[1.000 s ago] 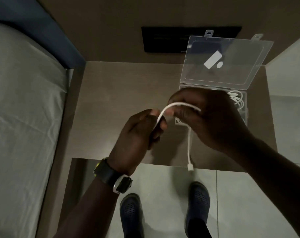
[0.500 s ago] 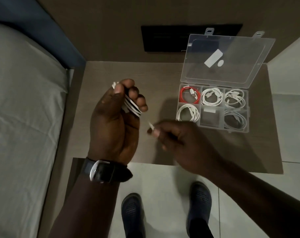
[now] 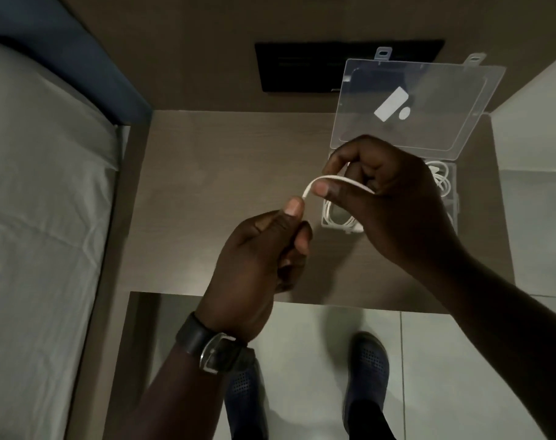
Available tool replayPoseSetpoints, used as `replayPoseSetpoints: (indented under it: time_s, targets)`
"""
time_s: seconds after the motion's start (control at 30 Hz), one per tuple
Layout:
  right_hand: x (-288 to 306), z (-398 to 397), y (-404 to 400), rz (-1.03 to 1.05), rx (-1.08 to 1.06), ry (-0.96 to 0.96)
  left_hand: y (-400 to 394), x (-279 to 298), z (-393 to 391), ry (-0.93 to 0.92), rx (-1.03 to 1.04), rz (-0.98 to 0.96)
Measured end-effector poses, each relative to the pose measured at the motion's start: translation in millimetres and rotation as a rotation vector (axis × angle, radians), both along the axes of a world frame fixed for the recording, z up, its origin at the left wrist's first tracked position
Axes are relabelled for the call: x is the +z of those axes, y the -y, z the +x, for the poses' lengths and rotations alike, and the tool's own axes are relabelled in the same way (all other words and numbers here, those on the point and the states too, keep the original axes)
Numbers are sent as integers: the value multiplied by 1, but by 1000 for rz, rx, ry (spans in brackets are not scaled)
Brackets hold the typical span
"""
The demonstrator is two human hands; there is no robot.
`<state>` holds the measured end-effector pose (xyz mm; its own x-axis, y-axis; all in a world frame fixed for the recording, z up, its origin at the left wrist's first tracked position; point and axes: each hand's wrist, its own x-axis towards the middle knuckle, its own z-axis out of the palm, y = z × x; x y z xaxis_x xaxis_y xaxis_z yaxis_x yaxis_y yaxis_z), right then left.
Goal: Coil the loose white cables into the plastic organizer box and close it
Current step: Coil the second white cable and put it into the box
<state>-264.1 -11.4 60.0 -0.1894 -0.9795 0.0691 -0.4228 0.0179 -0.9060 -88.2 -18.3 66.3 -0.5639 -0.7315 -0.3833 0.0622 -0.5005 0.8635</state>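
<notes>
A white cable (image 3: 326,178) arches between my two hands above the table. My left hand (image 3: 264,249) pinches its lower end between thumb and fingers. My right hand (image 3: 388,198) grips the other end of the arch with its thumb on top. The clear plastic organizer box (image 3: 454,198) lies behind my right hand, mostly hidden, with coiled white cables (image 3: 337,217) showing in its compartments. Its transparent lid (image 3: 423,103) stands open against the wall.
The wooden table (image 3: 206,173) has its front edge just below my hands. A bed with a grey sheet (image 3: 38,217) fills the left. A black panel (image 3: 302,68) sits on the wall behind. Tiled floor and my dark shoes (image 3: 367,360) are below.
My left hand has come down from its raised position with the coiled loops. My right hand has moved up and right over the box, and a cable arch now spans both hands.
</notes>
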Motion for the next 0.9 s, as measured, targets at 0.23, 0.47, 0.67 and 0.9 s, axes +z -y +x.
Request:
replayPoseSetpoints:
  time_s: [0.23,0.47,0.67,0.9]
  targets:
    - [-36,44,-27,244,246,327,16,0,7,-693,227,353]
    - [-19,46,-67,357,440,24,14,-18,5,-132,392,-87]
    - [-1,14,-47,128,231,-27,-2,-14,3,226,133,-345]
    - [-15,6,-37,91,3,219,1,-5,0,224,7,-244]
